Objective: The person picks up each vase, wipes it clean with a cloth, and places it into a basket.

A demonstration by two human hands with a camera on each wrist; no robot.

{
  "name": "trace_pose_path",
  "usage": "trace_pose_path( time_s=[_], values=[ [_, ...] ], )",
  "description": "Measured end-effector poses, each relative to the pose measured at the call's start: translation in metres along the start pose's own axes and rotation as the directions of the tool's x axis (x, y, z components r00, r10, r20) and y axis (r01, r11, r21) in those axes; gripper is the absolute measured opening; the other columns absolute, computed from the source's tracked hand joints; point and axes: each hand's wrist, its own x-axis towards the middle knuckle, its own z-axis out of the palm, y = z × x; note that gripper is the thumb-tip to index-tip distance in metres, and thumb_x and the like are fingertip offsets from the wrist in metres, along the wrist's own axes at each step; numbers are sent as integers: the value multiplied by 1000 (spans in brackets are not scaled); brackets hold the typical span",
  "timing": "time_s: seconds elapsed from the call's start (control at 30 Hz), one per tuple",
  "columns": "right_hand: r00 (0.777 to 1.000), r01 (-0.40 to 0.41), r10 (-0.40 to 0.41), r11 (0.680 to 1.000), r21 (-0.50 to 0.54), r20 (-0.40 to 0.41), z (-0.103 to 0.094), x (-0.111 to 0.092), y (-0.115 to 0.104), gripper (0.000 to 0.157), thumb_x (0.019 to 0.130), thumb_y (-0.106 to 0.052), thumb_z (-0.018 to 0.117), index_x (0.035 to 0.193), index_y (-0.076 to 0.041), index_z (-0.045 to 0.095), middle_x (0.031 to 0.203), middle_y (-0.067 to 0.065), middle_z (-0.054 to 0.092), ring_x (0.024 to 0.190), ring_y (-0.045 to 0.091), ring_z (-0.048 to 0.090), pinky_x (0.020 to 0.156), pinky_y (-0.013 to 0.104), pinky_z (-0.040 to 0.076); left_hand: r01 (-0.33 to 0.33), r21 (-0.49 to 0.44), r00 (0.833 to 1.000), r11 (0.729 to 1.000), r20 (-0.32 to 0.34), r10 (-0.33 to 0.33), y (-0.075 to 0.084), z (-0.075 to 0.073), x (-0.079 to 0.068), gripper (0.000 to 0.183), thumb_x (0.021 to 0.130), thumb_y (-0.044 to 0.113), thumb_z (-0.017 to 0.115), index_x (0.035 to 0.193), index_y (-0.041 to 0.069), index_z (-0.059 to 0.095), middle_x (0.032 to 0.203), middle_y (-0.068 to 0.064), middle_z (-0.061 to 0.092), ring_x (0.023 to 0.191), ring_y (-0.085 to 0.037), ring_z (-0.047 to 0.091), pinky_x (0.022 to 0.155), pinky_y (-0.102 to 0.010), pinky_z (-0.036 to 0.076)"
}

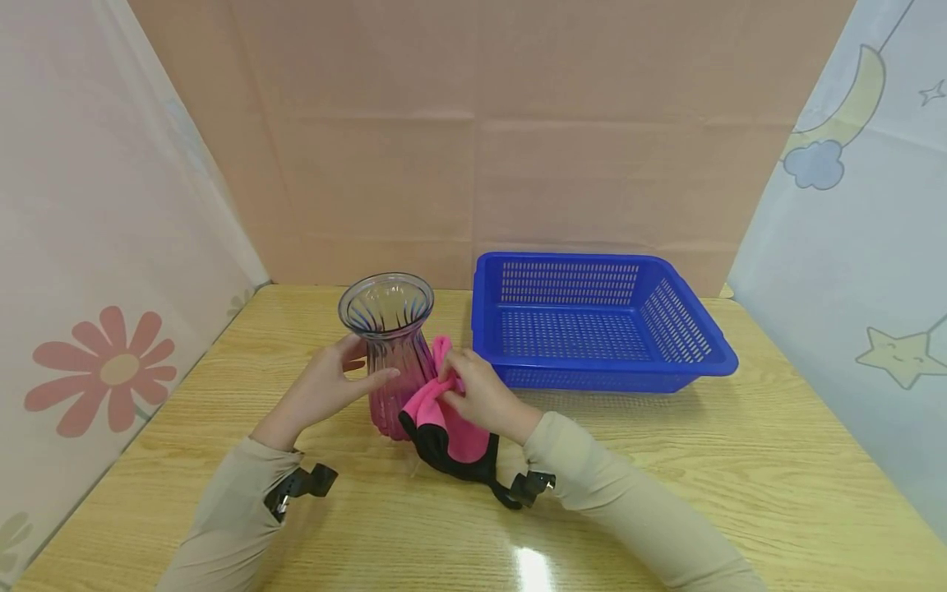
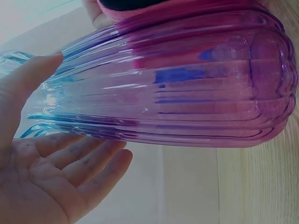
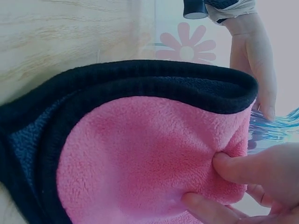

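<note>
A ribbed glass vase [image 1: 403, 370], bluish at its flared rim and pink-purple lower down, stands upright on the table. My left hand [image 1: 333, 382] holds it from the left; in the left wrist view the thumb [image 2: 39, 72] lies on one side below the rim and the fingers [image 2: 93, 161] on the other. A pink cloth [image 3: 140, 154] with black edging hangs in folds against the vase's right side. Between thumb and fingers, my right hand [image 1: 484, 399] pinches it near its upper part, and its black-edged end drapes toward the table's front.
A blue plastic basket [image 1: 599, 374] with slotted walls sits at the back right, just beyond the right hand. The wooden table [image 1: 777, 460] has printed sheets standing along its left and right sides and a plain tan one [image 1: 385, 164] behind.
</note>
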Motion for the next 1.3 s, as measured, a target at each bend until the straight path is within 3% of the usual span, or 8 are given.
trace_pose_path(
  time_s=[0.4, 0.9, 1.03, 1.13, 1.3],
  values=[
    [1000, -7, 6, 1000, 4, 23, 1, -2, 0, 19, 78, -2, 70, 81, -5, 52, 81, 10, 53, 74, 15, 46, 61, 15, 37, -16, 38, 999, 999, -36, 17, 3, 1, -1, 65, 84, 31, 68, 135, 0, 42, 125, -26, 57, 111, -44, 58, 90, -51, 52],
    [999, 33, -31, 999, 35, -45, -1, 0, 0, 16, 78, -1, 69, 81, -4, 54, 80, 10, 56, 74, 22, 51, 62, 16, 40, 8, 99, 997, 995, -75, -1, 6, 4, -1, 68, 81, 38, 70, 134, 6, 43, 131, -23, 54, 112, -44, 57, 92, -55, 50],
    [996, 40, -35, 997, 60, -81, -3, 3, -3, 14, 79, 1, 67, 82, -3, 55, 83, 10, 58, 79, 22, 55, 68, 29, 52, 18, 107, 997, 994, -77, -9, 7, 4, -1, 66, 82, 38, 70, 134, 6, 44, 130, -23, 55, 111, -44, 58, 91, -54, 51],
    [994, 45, -37, 996, 79, -103, -6, 6, -5, 13, 80, 1, 67, 83, -3, 55, 85, 11, 60, 83, 21, 57, 74, 40, 54, 15, 108, 997, 994, -76, -7, 7, 4, 0, 64, 83, 37, 69, 132, 5, 45, 127, -23, 57, 111, -42, 58, 92, -52, 51],
    [990, 63, -50, 993, 98, -132, -13, 12, -9, 14, 79, 2, 67, 83, -3, 55, 85, 11, 61, 85, 21, 58, 77, 38, 54, -2, 95, 997, 995, -78, 9, 7, 4, 0, 61, 83, 34, 70, 130, 4, 46, 125, -23, 59, 112, -40, 59, 93, -50, 52]
  ],
)
